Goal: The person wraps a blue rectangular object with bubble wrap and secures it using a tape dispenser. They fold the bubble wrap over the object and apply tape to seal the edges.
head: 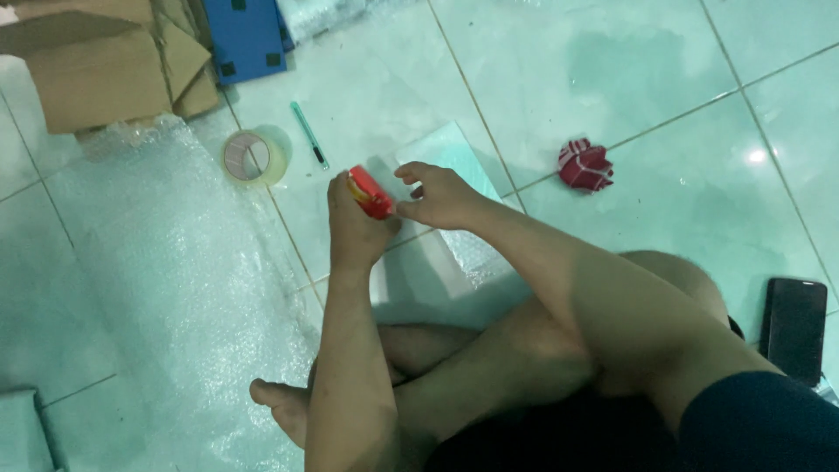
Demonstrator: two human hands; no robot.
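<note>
Seated cross-legged on a pale green tiled floor (629,79); left hand (354,229) wrapped shut round a small red object (370,193), held up above the tiles near the middle of the floor; right hand (444,197) loosely curled, fingertips pinching at the red object's lower end, thumb raised; hard to tell what the red thing is, possibly a small cutter or dispenser. Below the hands, a flat packet wrapped in bubble wrap (454,253); to the left, a wide sheet of bubble wrap (166,262) spread toward the floor's left edge. Clear tape roll (252,157) and a green pen (308,134) just beyond the hands; cardboard box (96,61) at the top left corner, blue panel (247,35) beside it. Crumpled red-and-white scrap (585,166) well to the right; dark phone (795,328) at the right edge. Likely risks: a slip of the pinching fingers, dropping the red object onto hard tile; if bladed, a nick to a fingertip or the bare legs beneath.
</note>
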